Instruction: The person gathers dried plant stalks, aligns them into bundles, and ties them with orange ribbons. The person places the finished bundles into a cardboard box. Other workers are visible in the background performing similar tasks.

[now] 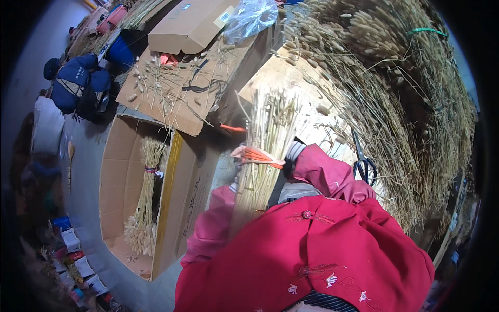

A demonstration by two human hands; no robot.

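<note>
A thick bundle of dried grass stalks [265, 128] is upright in front of my chest, cut ends at the top. Orange and pale pink bands [259, 156] wrap its middle, and thin ties circle it lower down. Both my pink sleeves reach in to its sides. Behind the bundle my left hand is hidden. Only a dark patch, seemingly my gloved right hand [288, 167], shows past the striped cuff at the bundle's right edge; its fingers are hidden. To the right, dark-handled scissors [363, 162] lie beside loose stalks on a pale board [269, 76].
An open cardboard box [122, 171] at left holds a tied bunny-tail grass bunch [146, 202]. Behind it, a cardboard-topped surface [132, 87] bears loose stems, black cord [202, 86] and a clear plastic bag [251, 19]. A large heap of dried grass [390, 117] fills the right side.
</note>
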